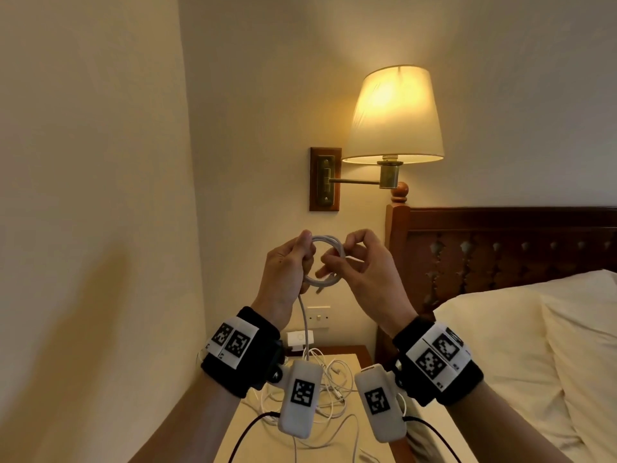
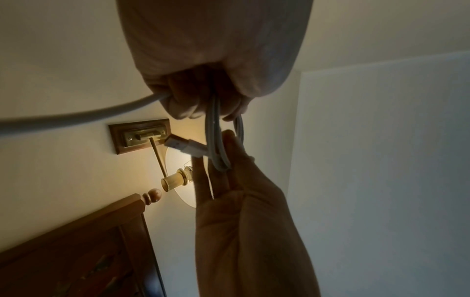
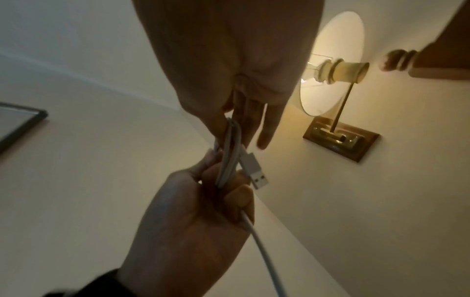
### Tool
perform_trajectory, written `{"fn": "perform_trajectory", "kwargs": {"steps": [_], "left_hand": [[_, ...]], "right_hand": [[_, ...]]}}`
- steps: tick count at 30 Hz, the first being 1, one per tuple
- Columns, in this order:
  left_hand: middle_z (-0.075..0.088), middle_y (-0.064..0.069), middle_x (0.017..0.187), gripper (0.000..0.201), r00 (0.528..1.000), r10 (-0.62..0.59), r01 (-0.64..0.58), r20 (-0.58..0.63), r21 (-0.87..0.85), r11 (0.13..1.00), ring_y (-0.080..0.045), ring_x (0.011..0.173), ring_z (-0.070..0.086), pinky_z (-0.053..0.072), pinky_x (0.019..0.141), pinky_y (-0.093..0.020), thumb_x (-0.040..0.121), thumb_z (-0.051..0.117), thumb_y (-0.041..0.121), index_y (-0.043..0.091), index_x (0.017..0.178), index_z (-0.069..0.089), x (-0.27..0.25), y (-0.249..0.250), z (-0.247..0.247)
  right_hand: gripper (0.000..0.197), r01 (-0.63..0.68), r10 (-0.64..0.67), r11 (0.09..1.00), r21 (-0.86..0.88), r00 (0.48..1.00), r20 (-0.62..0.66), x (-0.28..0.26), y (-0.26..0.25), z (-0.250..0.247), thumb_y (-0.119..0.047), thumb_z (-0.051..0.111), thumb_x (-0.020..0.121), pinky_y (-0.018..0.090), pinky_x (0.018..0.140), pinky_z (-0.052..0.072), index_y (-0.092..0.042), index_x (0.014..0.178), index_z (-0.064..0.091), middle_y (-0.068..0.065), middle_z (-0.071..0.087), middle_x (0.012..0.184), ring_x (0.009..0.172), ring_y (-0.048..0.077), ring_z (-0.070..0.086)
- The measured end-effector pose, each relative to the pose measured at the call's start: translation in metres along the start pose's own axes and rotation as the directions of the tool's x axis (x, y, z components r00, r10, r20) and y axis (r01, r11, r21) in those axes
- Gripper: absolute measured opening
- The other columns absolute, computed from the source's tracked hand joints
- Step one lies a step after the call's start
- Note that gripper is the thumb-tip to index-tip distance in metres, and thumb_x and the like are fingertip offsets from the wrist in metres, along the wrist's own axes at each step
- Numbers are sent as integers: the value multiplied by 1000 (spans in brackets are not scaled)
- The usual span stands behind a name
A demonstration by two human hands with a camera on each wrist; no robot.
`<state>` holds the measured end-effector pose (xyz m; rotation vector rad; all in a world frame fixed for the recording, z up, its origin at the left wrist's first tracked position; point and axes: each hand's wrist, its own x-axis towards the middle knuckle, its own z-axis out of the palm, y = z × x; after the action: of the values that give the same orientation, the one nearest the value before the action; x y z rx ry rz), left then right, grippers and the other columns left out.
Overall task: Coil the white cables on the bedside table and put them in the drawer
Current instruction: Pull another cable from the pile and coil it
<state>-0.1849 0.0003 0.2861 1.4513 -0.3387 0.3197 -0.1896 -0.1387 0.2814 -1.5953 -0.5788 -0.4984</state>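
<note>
I hold a coil of white cable (image 1: 325, 262) up at chest height in front of the wall. My left hand (image 1: 300, 262) grips the coil's left side in a fist. My right hand (image 1: 344, 259) pinches its right side between thumb and forefinger, with the other fingers straighter. The wrist views show the loops (image 2: 216, 140) (image 3: 229, 160) running between both hands, and a USB plug (image 2: 182, 146) (image 3: 254, 170) sticking out. The cable's tail (image 1: 304, 329) hangs from my left hand down to a tangle of white cables (image 1: 334, 382) on the bedside table (image 1: 263, 446). No drawer is in view.
A lit wall lamp (image 1: 394, 115) on a swing arm hangs above my hands. The wooden headboard (image 1: 500, 242) and a pillow (image 1: 521, 345) are to the right. A white charger (image 1: 299, 339) sits at the wall behind the table, and a bare wall closes in on the left.
</note>
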Motion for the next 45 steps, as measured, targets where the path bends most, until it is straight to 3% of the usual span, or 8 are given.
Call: {"fn": "perform_trajectory", "kwargs": {"steps": [5, 16, 20, 24, 29, 37, 42, 45], "left_hand": [[33, 5, 55, 40, 999, -3, 1, -36, -61, 998, -10, 51, 26, 26, 48, -24, 102, 38, 39, 17, 71, 50, 2, 6, -7], [32, 5, 56, 39, 996, -27, 15, -83, -136, 991, -11, 54, 28, 28, 60, -29, 101, 40, 40, 18, 71, 51, 2, 1, 2], [36, 5, 59, 39, 993, -30, 27, -115, -21, 999, -11, 57, 31, 29, 58, -27, 100, 42, 43, 19, 73, 54, 2, -2, 6], [37, 4, 61, 38, 997, 5, -3, -76, 14, 1000, -10, 55, 32, 29, 52, -25, 99, 42, 44, 19, 76, 56, -2, -3, 11], [36, 4, 60, 37, 997, 8, -8, -83, 2, 1000, -10, 54, 31, 29, 50, -24, 100, 42, 43, 18, 76, 56, -5, 0, 11], [38, 3, 61, 38, 993, 87, -82, -85, 68, 994, -10, 58, 33, 31, 58, -25, 99, 42, 41, 17, 74, 56, -4, 8, 7], [39, 3, 62, 36, 989, 110, -103, -100, 72, 992, -10, 60, 33, 31, 60, -25, 100, 44, 37, 15, 77, 59, -1, 11, 2], [36, 3, 60, 37, 985, 142, -131, -99, 111, 985, -9, 56, 31, 29, 57, -25, 100, 43, 37, 16, 73, 56, -2, 8, 1]], "right_hand": [[35, -25, 26, 1000, -3, 984, 176, -7, 1, -7, 5, 66, 83, 37, 87, 57, -10, 108, 47, 11, 71, 102, 97, 22, 70], [46, -197, 190, 980, 30, 970, 151, -28, 15, 3, 11, 66, 81, 47, 89, 56, -12, 115, 46, 13, 72, 96, 94, 23, 71], [40, -275, 245, 959, 68, 925, 291, -14, 5, -12, 2, 61, 84, 37, 89, 54, -15, 120, 57, 13, 65, 101, 96, 23, 66], [30, -340, 289, 851, 402, 940, 183, -3, -1, -11, -26, 53, 95, 37, 92, 51, 0, 87, 67, 13, 68, 89, 87, 23, 65], [34, -337, 211, 736, 588, 938, 274, -2, 6, -10, -24, 49, 92, 29, 80, 56, 0, 96, 73, 12, 66, 83, 73, 16, 64], [27, -216, 133, 950, 227, 934, 332, -1, 1, -29, -17, 54, 90, 31, 85, 56, -4, 109, 68, 13, 70, 108, 99, 22, 67], [28, -164, 140, 986, 40, 927, 349, -11, 4, -36, 1, 64, 86, 22, 68, 54, -2, 114, 66, 11, 74, 95, 82, 18, 69], [20, -70, 121, 981, -181, 949, 292, -11, 8, -37, -6, 66, 87, 25, 74, 55, -10, 107, 70, 5, 75, 91, 82, 17, 69]]}}
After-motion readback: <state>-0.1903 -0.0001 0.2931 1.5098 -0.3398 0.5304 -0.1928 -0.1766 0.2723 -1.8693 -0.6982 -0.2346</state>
